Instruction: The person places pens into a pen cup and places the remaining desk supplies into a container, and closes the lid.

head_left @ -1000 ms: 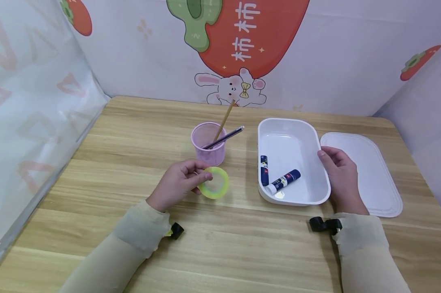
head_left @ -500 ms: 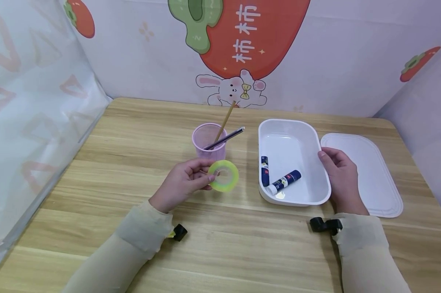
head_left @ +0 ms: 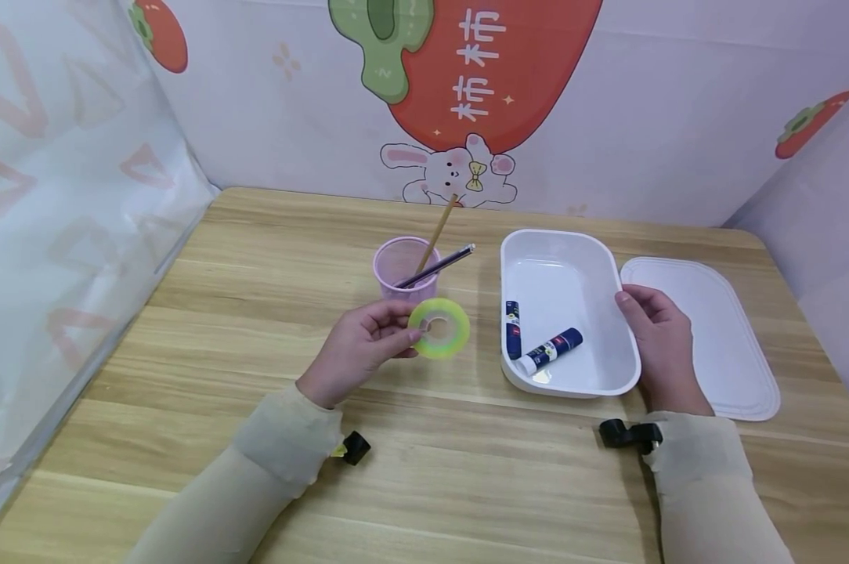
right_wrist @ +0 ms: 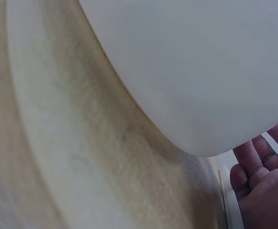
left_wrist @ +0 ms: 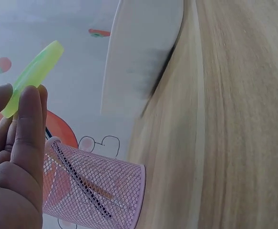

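My left hand [head_left: 364, 345] pinches a yellow-green roll of tape [head_left: 455, 345] by its near-left side, thumb on top. In the left wrist view the tape roll [left_wrist: 38, 67] appears edge-on between thumb and fingers, above the table. Just behind that hand stands a pink mesh pen cup [head_left: 389, 266] holding a pencil [head_left: 456, 257] and a thin wooden stick [head_left: 442, 227]. My right hand [head_left: 660, 345] grips the right rim of a white box [head_left: 558, 274], thumb over the edge. Inside the box lie two dark blue glue sticks, one along the left wall [head_left: 513, 333], the other slanted [head_left: 551, 351].
A white lid [head_left: 727, 345] lies flat on the wooden table [head_left: 467, 486], right of the box and partly behind the right hand. A printed cloth [head_left: 276, 117] hangs behind the table, with more cloth at both sides.
My left hand has moved the tape roll up and to the right, toward the white box. The right hand stays on the box rim.
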`<state>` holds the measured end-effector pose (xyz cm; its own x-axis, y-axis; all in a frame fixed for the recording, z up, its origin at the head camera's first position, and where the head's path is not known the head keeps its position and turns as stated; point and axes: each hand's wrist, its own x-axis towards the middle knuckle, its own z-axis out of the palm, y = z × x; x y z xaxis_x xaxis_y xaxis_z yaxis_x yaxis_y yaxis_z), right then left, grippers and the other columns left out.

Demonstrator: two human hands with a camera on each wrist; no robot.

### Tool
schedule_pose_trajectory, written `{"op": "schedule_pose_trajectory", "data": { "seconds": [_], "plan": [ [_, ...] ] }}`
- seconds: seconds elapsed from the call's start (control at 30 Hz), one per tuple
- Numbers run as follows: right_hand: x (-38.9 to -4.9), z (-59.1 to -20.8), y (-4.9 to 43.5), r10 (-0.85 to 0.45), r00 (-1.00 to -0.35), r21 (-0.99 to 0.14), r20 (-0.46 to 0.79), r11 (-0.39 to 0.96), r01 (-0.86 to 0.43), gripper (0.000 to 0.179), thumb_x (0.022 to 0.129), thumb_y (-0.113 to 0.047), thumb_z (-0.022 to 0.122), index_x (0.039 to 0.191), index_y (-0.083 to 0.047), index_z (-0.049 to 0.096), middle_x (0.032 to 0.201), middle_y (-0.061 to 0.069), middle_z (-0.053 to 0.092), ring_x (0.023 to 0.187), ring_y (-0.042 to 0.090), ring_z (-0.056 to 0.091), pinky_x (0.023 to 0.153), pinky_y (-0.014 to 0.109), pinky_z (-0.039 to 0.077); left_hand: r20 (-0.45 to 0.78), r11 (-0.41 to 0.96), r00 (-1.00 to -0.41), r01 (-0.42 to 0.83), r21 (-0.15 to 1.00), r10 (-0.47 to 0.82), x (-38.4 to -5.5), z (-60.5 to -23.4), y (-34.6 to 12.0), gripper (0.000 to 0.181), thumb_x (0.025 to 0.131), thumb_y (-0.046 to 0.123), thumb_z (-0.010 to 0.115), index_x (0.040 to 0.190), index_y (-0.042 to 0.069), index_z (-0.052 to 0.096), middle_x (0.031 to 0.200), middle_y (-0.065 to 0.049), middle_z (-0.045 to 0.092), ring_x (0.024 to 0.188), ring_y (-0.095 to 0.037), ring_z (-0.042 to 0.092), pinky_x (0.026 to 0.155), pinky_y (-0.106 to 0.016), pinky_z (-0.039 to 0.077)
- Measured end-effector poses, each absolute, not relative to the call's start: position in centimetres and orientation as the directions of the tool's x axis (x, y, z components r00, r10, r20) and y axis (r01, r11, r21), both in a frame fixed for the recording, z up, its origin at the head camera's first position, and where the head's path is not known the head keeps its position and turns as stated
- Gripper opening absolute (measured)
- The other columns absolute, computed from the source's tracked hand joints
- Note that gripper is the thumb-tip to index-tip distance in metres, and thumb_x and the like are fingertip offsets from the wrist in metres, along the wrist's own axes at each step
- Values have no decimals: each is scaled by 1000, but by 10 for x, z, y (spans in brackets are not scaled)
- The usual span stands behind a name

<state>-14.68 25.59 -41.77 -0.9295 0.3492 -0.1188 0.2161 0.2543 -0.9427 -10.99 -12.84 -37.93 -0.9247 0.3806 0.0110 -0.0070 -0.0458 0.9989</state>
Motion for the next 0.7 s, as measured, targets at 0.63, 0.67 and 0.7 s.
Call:
{"op": "schedule_pose_trajectory", "data": {
  "seconds": [0.63,0.67,0.7],
  "plan": [
    [-147,-418,256,355,-926,-939,-129,258,230,56,82,-54,59,128,-23,54,123,1,53,102,12,53,69,13,51,24,-90,-925,-11,996,378,-111,-372,-117,29,86,8,66,114,4,60,107,-17,61,90,-27,64,80,-45,53],
    [-147,-418,256,355,-926,-939,-132,254,231,56,82,-54,59,128,-24,54,123,1,52,102,12,53,69,13,51,25,-93,-925,-11,996,379,-111,-372,-116,29,86,8,66,114,4,60,107,-17,61,91,-27,64,79,-43,54],
    [-147,-418,256,355,-926,-939,-132,254,232,56,82,-55,59,128,-24,54,123,1,52,102,12,53,69,13,51,24,-93,-925,-12,996,378,-112,-372,-116,29,86,8,66,114,4,60,108,-16,62,91,-27,64,79,-42,54]
  ]
}}
